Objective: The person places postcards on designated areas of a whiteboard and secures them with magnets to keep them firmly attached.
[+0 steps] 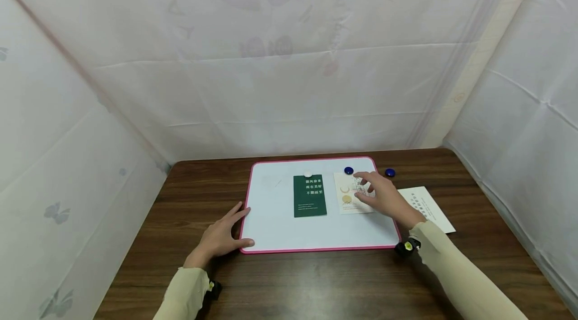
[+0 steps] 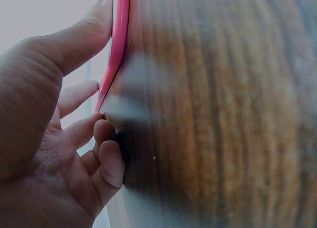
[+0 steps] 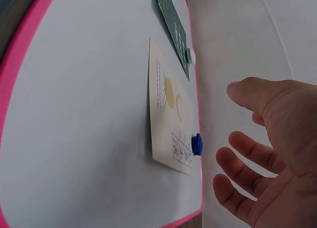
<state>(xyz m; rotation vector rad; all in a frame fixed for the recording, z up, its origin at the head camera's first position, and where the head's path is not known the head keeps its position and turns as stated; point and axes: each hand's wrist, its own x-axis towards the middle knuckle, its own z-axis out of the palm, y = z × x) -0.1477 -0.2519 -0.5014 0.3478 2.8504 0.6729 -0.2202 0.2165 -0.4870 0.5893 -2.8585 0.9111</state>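
Note:
A whiteboard (image 1: 275, 232) with a pink frame lies on the table. My left hand (image 1: 219, 236) rests at its left edge, thumb on the near corner and fingertips against the frame. On the board, a green card (image 1: 309, 207) has a white round magnet (image 1: 308, 174) at its top edge. To the right, a cream card (image 3: 166, 109) with a gold print sits under a blue round magnet (image 3: 197, 144) at its top. Over this card hovers my right hand (image 1: 386, 195), fingers parted and holding nothing; it covers part of the card in the head view.
Just right of the board, another blue magnet (image 1: 390, 172) lies on the brown wooden table (image 1: 189, 209). A white card (image 1: 433, 212) with dark writing lies there too, partly behind the right wrist. Pale cloth walls (image 1: 280, 109) stand behind and at both sides.

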